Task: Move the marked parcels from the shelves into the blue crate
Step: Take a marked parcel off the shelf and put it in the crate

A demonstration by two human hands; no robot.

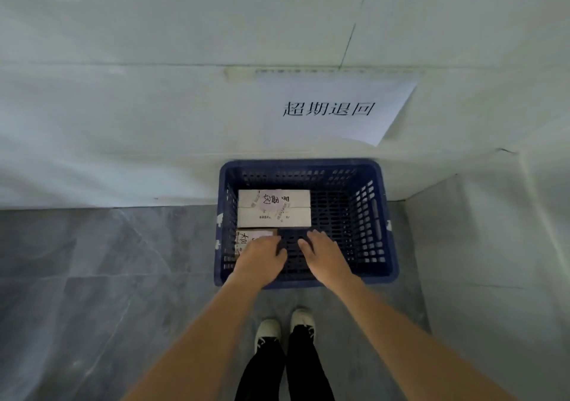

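Note:
The blue crate stands on the floor against the wall. Inside, at its back left, lie two white parcels side by side: the rear one has handwriting on a pink label, the front one lies against it. A small brown parcel with black handwriting lies in the near left corner. My left hand rests on this brown parcel and hides its near part. My right hand hovers beside it over the crate's bare floor, fingers spread, holding nothing.
A white paper sign with black characters is stuck on the wall above the crate. A wall corner juts out at right. Grey floor tiles stretch to the left. My feet stand just before the crate.

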